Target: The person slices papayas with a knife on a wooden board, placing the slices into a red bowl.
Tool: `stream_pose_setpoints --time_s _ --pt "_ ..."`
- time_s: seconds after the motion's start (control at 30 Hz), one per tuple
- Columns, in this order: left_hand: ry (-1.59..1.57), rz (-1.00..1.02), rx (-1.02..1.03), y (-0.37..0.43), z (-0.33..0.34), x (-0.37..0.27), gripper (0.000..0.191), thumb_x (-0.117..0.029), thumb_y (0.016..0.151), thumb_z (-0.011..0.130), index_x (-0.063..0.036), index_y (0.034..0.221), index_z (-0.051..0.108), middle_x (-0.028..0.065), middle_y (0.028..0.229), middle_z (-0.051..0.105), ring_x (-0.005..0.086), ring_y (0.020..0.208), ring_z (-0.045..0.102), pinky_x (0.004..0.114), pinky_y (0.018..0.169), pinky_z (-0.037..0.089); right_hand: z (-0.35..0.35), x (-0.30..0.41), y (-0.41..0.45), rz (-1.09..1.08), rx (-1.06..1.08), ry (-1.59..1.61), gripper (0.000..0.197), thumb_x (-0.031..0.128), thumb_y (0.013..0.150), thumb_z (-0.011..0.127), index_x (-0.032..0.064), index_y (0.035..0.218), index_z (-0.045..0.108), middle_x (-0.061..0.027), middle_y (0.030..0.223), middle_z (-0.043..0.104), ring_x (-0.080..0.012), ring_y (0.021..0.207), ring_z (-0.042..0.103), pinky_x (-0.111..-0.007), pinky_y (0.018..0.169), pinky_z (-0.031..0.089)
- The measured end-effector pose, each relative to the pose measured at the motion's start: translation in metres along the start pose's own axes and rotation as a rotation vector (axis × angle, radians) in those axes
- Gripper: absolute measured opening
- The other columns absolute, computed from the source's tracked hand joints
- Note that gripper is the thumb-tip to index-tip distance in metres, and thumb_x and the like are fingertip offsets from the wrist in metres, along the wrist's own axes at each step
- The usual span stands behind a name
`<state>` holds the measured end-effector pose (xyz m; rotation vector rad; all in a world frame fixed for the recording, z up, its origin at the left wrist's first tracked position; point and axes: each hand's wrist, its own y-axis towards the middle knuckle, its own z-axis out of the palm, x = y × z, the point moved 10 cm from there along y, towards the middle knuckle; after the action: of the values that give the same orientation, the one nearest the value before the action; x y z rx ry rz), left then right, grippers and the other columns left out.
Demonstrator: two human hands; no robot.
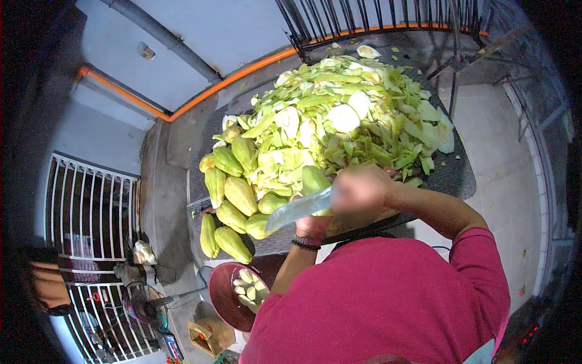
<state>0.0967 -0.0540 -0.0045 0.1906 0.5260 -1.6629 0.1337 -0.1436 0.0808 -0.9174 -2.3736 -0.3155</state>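
Note:
My right hand point(361, 193), largely blurred, grips a broad-bladed knife point(298, 209) whose blade points left across my left hand point(313, 224). The left hand, with dark bracelets at its wrist, holds a pale green papaya point(313, 179) from below; the blade hides part of the fruit. Just beyond both hands rises a large heap of green peelings and pale cut slices point(327, 109) on a dark textured tabletop point(268, 245). Several unpeeled green-yellow papayas point(240, 195) lie to the left of the heap, some at the table's near edge.
A dark red tub point(220, 291) with several pale peeled pieces point(248, 289) stands below the table's left edge. Near it are an open cardboard box point(211, 336) and a fan point(145, 305). Black metal bars point(363, 16) and an orange pipe point(236, 81) run behind the table.

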Motion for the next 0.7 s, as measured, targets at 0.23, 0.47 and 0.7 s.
stream_pose_setpoints --time_s 0.23,0.47,0.7 --pt "0.184 0.084 0.024 -0.011 0.025 -0.013 0.062 -0.034 0.06 0.047 -0.0027 0.113 0.046 0.0167 0.102 0.055 0.0304 0.092 0.055 0.042 0.078 0.047 -0.013 -0.013 0.004 -0.011 -0.122 0.043 0.053 0.057 0.072 0.056 0.0057 0.082 0.049 -0.0111 0.066 0.061 -0.0335 0.06 0.06 -0.043 0.056 0.047" --pt "0.057 -0.098 0.057 -0.011 0.007 0.0 0.062 -0.032 0.053 0.052 -0.0027 0.107 0.049 0.0147 0.094 0.056 0.0308 0.087 0.054 0.046 0.071 0.045 0.014 -0.074 0.007 0.144 -0.114 0.017 0.057 0.061 0.073 0.05 0.0056 0.084 0.047 -0.0152 0.065 0.06 -0.0359 0.063 0.059 -0.045 0.058 0.046" --pt "0.106 -0.365 -0.099 -0.018 -0.014 0.009 0.057 -0.026 0.055 0.054 -0.002 0.106 0.049 0.0151 0.093 0.056 0.0324 0.092 0.054 0.048 0.073 0.045 0.022 -0.063 0.012 0.18 -0.001 -0.039 0.062 0.065 0.075 0.043 0.0045 0.087 0.047 -0.0197 0.065 0.058 -0.04 0.067 0.058 -0.048 0.063 0.045"
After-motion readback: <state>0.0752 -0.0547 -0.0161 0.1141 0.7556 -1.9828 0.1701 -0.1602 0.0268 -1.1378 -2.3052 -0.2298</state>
